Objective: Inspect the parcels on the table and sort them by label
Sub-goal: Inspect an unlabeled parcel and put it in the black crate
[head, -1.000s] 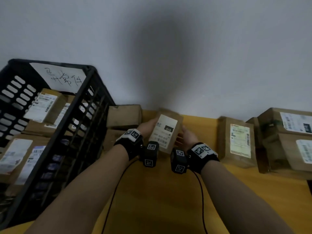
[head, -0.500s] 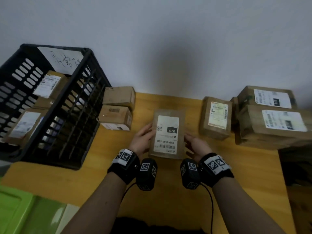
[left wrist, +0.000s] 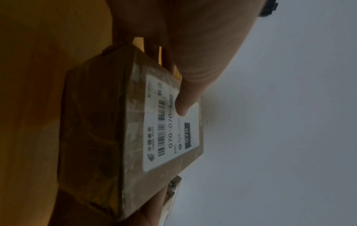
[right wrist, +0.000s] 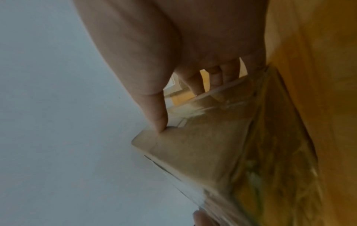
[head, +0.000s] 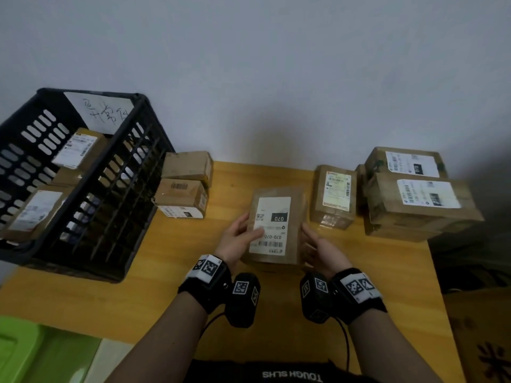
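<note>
Parcel [head: 276,225] label-up, gripped in both left hand [head: 237,239] and right hand [head: 318,250] at desk [head: 138,299] centre; crate [head: 83,189] at left edge partly filled, several boxes [head: 414,200] at right edge unsorted.

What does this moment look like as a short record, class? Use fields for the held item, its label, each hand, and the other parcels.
held item: brown parcel
label: white, reads 070
left hand: grips the parcel's left side, thumb on the label
right hand: holds the right side
table: two small boxes left, more parcels right
black crate: holds labelled parcels
</note>
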